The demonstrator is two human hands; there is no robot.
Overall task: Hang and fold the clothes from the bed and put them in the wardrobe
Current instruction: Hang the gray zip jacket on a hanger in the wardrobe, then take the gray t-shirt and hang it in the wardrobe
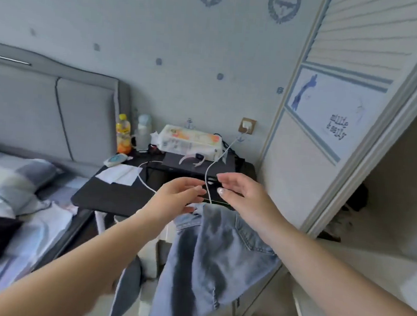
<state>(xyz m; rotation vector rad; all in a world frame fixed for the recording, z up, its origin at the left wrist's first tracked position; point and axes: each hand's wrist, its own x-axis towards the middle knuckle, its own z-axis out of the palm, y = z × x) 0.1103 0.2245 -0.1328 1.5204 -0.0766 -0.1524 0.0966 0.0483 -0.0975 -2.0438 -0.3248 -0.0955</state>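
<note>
While hanging, jeans below fingers

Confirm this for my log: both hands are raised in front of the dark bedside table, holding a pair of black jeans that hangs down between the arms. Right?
Not quite. The head view shows the jeans are light blue denim, not black. The rest stands: the left hand and right hand are raised in front of the dark bedside table, and the jeans hang down between the arms.

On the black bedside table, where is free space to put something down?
The black table is bare at its front left, between the white tissue and the near edge. The back is crowded: bottles, wipes pack, black box, white cable.
</note>
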